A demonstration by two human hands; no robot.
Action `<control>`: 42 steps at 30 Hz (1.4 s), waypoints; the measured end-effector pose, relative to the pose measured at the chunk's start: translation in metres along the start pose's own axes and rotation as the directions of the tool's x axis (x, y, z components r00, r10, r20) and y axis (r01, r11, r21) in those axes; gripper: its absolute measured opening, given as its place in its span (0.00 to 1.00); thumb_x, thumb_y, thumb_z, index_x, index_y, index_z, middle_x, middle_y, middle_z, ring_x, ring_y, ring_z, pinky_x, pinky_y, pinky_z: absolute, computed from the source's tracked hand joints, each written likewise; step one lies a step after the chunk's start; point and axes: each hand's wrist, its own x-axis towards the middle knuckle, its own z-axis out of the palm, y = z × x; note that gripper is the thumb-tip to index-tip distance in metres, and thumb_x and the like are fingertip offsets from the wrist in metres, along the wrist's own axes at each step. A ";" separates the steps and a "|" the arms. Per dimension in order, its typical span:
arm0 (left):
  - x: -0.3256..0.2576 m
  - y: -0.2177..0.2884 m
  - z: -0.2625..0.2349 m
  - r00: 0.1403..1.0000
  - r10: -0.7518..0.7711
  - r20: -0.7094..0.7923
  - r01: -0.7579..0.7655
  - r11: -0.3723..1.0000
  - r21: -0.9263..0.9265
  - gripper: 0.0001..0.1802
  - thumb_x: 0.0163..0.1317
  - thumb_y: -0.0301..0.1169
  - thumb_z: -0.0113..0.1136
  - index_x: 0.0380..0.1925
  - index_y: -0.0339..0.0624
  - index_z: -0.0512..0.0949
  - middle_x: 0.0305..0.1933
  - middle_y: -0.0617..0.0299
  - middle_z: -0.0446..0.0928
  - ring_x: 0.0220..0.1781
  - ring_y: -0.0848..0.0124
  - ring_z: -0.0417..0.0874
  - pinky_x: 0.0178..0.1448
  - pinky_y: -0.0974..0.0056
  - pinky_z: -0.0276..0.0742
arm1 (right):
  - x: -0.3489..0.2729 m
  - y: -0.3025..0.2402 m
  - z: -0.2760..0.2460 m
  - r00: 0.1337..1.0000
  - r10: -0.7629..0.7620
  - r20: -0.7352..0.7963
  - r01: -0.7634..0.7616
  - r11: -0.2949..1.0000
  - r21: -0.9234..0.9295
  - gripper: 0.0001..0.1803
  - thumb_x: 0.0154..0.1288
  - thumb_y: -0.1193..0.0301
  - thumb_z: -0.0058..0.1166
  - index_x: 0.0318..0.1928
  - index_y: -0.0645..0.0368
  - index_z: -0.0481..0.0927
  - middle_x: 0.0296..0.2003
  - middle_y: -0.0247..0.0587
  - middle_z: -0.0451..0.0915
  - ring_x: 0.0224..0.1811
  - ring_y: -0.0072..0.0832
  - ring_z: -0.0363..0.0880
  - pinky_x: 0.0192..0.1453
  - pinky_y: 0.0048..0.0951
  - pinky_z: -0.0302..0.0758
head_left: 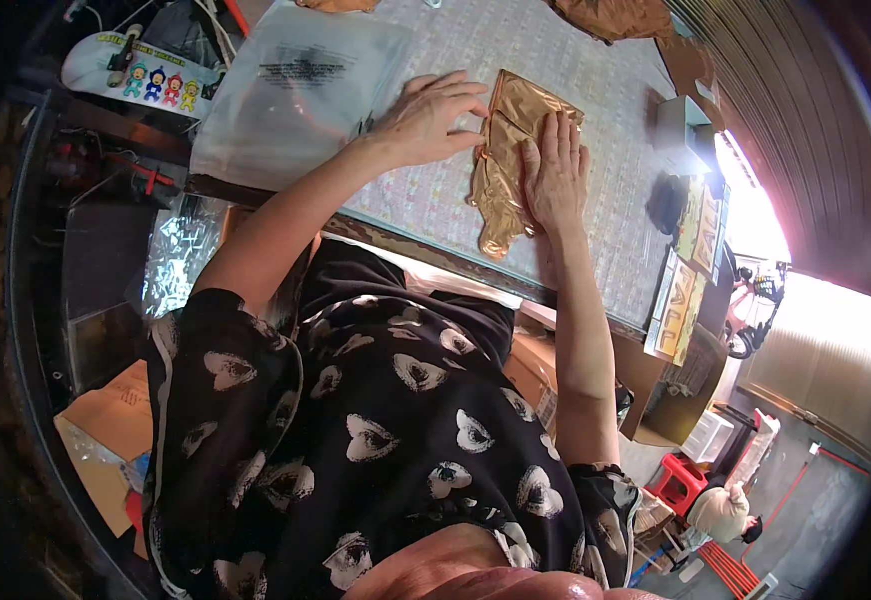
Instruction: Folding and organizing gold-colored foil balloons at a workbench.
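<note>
Gold foil balloon (509, 150), flat and creased, lies mid-table near the far edge. We have the right hand (556, 175) open, palm pressing it down; the left hand (431, 120), fingers spread, rests beside it touching its edge. Looks mostly flattened; lower end still wrinkled.

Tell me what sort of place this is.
Probably a small workshop or packing bench. Both hands, left hand and right hand, press a flat gold foil balloon on a gridded work mat, beside a clear plastic bag; cardboard boxes sit below.
</note>
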 end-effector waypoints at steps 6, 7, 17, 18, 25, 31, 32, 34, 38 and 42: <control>0.000 0.005 -0.003 1.000 -0.013 0.019 0.012 0.999 0.042 0.31 0.58 0.46 0.74 0.59 0.48 0.77 0.75 0.55 0.70 0.81 0.56 0.63 0.80 0.47 0.52 | 0.000 -0.001 -0.001 1.000 0.004 -0.012 -0.004 1.000 0.004 0.38 0.81 0.48 0.39 0.77 0.63 0.59 0.78 0.50 0.59 0.81 0.48 0.54 0.82 0.53 0.50; -0.001 0.006 -0.004 1.000 -0.012 0.019 0.011 0.999 0.044 0.31 0.58 0.46 0.74 0.59 0.48 0.77 0.75 0.55 0.70 0.81 0.56 0.63 0.80 0.47 0.52 | 0.000 -0.001 -0.001 1.000 0.009 -0.008 -0.009 1.000 0.001 0.38 0.81 0.48 0.39 0.78 0.63 0.59 0.78 0.50 0.59 0.81 0.48 0.54 0.82 0.54 0.50; -0.013 0.010 -0.011 1.000 0.019 0.010 -0.019 0.998 0.055 0.32 0.60 0.46 0.72 0.61 0.47 0.74 0.76 0.54 0.67 0.82 0.55 0.60 0.81 0.47 0.52 | -0.001 -0.002 -0.001 0.999 0.031 -0.012 -0.031 0.999 0.007 0.36 0.82 0.49 0.38 0.78 0.60 0.59 0.79 0.49 0.58 0.82 0.46 0.52 0.83 0.51 0.49; -0.015 0.007 -0.009 1.000 0.015 0.015 -0.016 0.997 0.078 0.30 0.62 0.45 0.70 0.61 0.47 0.74 0.77 0.55 0.66 0.82 0.54 0.59 0.81 0.47 0.52 | 0.000 -0.002 0.000 1.000 0.027 -0.013 -0.027 1.000 -0.001 0.36 0.82 0.49 0.38 0.78 0.60 0.59 0.79 0.49 0.58 0.82 0.46 0.52 0.83 0.51 0.49; -0.008 0.012 0.004 0.998 -0.059 -0.014 0.060 0.993 0.099 0.26 0.65 0.44 0.68 0.59 0.48 0.73 0.77 0.55 0.65 0.83 0.51 0.58 0.79 0.42 0.51 | -0.001 -0.002 -0.001 0.999 0.035 0.001 -0.035 0.999 -0.006 0.37 0.82 0.49 0.39 0.79 0.59 0.57 0.79 0.49 0.58 0.82 0.47 0.53 0.82 0.51 0.50; -0.004 0.016 0.006 0.995 -0.101 -0.009 0.101 0.989 0.106 0.30 0.64 0.44 0.68 0.63 0.50 0.70 0.77 0.53 0.63 0.84 0.53 0.55 0.79 0.38 0.47 | -0.001 -0.002 -0.001 1.000 0.031 -0.005 -0.031 1.000 0.003 0.37 0.82 0.49 0.38 0.79 0.59 0.57 0.79 0.50 0.58 0.82 0.47 0.53 0.82 0.51 0.50; -0.003 0.017 0.006 0.994 -0.112 -0.008 0.112 0.987 0.111 0.30 0.64 0.45 0.68 0.63 0.50 0.70 0.77 0.53 0.63 0.84 0.53 0.55 0.79 0.38 0.46 | -0.001 -0.002 -0.001 1.000 0.030 -0.006 -0.030 1.000 0.003 0.37 0.82 0.49 0.38 0.79 0.59 0.57 0.79 0.50 0.58 0.82 0.47 0.53 0.82 0.51 0.50; 0.000 0.019 0.007 0.992 -0.123 -0.007 0.123 0.986 0.116 0.31 0.64 0.45 0.68 0.63 0.49 0.70 0.77 0.53 0.64 0.83 0.53 0.56 0.79 0.38 0.46 | -0.001 -0.001 0.000 0.999 0.032 -0.003 -0.032 0.999 0.008 0.37 0.82 0.49 0.38 0.79 0.59 0.57 0.79 0.50 0.58 0.82 0.48 0.53 0.82 0.51 0.50; 0.002 0.022 0.008 0.989 -0.148 -0.001 0.148 0.983 0.110 0.32 0.63 0.45 0.68 0.63 0.49 0.69 0.77 0.53 0.64 0.83 0.53 0.56 0.78 0.37 0.46 | -0.001 -0.002 -0.001 0.999 0.042 0.003 -0.042 0.999 0.003 0.37 0.82 0.49 0.37 0.79 0.59 0.57 0.79 0.51 0.58 0.82 0.48 0.53 0.82 0.51 0.50; 0.001 0.020 0.011 0.991 -0.128 -0.046 0.129 0.991 0.042 0.29 0.63 0.43 0.68 0.61 0.48 0.71 0.76 0.53 0.65 0.83 0.52 0.57 0.78 0.39 0.48 | -0.002 0.000 0.001 0.999 0.038 -0.004 -0.038 0.999 0.011 0.37 0.82 0.49 0.37 0.79 0.59 0.57 0.79 0.51 0.57 0.82 0.49 0.53 0.82 0.52 0.50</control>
